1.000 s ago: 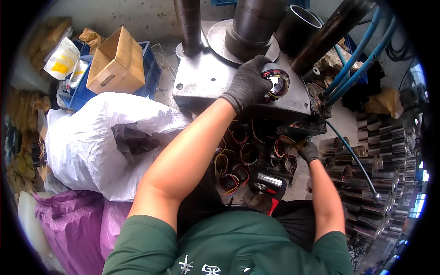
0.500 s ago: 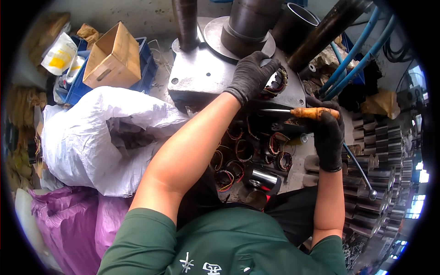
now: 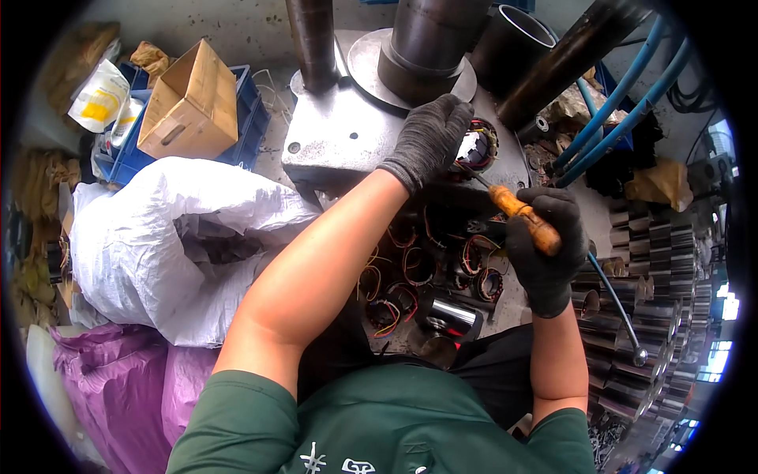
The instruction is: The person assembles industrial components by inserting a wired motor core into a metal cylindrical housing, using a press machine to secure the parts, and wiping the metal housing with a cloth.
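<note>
So the left hand [image 3: 426, 138], in a dark grey knit glove, sits on top of a motor coil [image 3: 478, 150] resting on the grey metal press plate [image 3: 339, 142], fingers curled down over the coil's left side and pinning it in place; the coil has copper windings with red and black wires poking out at its 3 o'clock edge. The right hand [image 3: 545, 245], also gloved, is wrapped tight around the orange wooden handle of a screwdriver [image 3: 525, 217], and the thin metal shaft runs up toward 10 o'clock from that hand, with its tip at the coil's lower edge, right under the left hand's fingers. From the coil, at about 6 o'clock, there's a heap of more coils [image 3: 426, 268] with orange and red wiring, piled just in front of the person's body, plus a shiny steel cylinder [image 3: 454, 316] lying among them. At 9 o'clock from the press plate there's a big white sack [image 3: 150, 237], and a purple sack [image 3: 110, 379] below it. A cardboard box [image 3: 189, 103] sits in a blue crate [image 3: 249, 118] at around 10 o'clock. Off at 3 o'clock, blue hoses [image 3: 624, 95] run up past the dark steel columns, and stacks of metal cylinders [image 3: 663, 316] fill the right edge.
</note>
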### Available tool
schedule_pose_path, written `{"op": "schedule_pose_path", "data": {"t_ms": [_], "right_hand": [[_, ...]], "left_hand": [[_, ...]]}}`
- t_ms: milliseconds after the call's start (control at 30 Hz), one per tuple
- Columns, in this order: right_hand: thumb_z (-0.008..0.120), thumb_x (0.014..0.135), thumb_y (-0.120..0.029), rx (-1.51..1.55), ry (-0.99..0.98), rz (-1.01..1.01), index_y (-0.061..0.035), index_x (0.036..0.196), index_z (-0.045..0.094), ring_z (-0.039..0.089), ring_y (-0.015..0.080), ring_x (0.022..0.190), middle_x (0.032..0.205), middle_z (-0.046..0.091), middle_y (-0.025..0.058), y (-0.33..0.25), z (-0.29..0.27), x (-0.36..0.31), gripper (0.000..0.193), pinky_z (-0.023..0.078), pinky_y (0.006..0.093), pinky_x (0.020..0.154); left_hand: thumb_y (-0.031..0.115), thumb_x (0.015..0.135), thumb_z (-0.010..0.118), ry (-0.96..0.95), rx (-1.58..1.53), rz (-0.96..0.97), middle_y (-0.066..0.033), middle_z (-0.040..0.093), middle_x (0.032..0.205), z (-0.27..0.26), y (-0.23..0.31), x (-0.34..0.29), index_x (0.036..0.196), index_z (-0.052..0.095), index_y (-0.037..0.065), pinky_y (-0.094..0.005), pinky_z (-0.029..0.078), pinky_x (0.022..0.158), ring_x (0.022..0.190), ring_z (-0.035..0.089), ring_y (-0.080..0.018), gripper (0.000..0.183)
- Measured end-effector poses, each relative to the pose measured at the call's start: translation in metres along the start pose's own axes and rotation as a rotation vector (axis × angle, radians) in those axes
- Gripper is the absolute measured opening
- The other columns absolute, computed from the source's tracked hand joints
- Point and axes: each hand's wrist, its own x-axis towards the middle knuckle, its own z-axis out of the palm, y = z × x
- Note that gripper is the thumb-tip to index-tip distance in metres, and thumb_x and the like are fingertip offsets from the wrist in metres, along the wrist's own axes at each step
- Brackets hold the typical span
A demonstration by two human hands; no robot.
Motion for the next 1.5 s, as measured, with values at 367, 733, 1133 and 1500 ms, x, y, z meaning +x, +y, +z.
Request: {"op": "schedule_pose_path", "data": {"t_ms": [367, 733, 1133, 1500], "right_hand": [[0.077, 0.073, 0.001, -0.048, -0.099, -0.015, -0.0045, 0.096, 0.06, 0.073, 0.0282, 0.084, 0.096, 0.071, 0.0136, 0.005, 0.015, 0.001, 0.029, 0.059, 0.0374, 0.075], [0.073, 0.077, 0.003, 0.063, -0.047, 0.061, -0.0005, 0.106, 0.066, 0.071, 0.0262, 0.095, 0.105, 0.071, 0.0153, 0.01, 0.001, -0.011, 0.03, 0.057, 0.0374, 0.084], [0.079, 0.082, -0.015, 0.026, -0.589, 0.785, 0.0001, 0.105, 0.069, 0.07, 0.0223, 0.086, 0.095, 0.071, 0.0123, 0.072, -0.06, -0.089, 0.029, 0.057, 0.0357, 0.079], [0.073, 0.084, -0.048, -0.34, -1.255, 0.635, -0.0145, 0.151, 0.052, 0.062, 0.0426, 0.121, 0.13, 0.066, 0.0263, 0.139, -0.02, -0.279, 0.078, 0.051, 0.0485, 0.104]], "left_hand": [[0.036, 0.103, 0.057, -0.061, 0.017, 0.051, -0.0241, 0.072, 0.099, 0.006, 0.012, -0.013, 0.115, 0.067, -0.003, -0.0437, 0.053, 0.089, 0.096, 0.07, -0.0355, 0.042], [0.036, 0.105, 0.054, -0.029, 0.029, 0.069, -0.0241, 0.071, 0.098, 0.005, 0.003, -0.006, 0.112, 0.068, -0.001, -0.0438, 0.053, 0.087, 0.093, 0.068, -0.0375, 0.041], [0.058, 0.086, 0.074, -0.209, 0.754, 0.141, -0.0252, 0.046, 0.153, -0.007, -0.006, -0.016, 0.151, 0.052, 0.012, -0.049, 0.039, 0.117, 0.141, 0.045, -0.0427, 0.083], [0.045, 0.075, 0.088, -0.234, 0.816, 0.102, -0.0147, 0.066, 0.131, -0.013, 0.0, -0.034, 0.133, 0.066, 0.021, -0.0483, 0.045, 0.109, 0.131, 0.053, -0.0372, 0.067]]}}
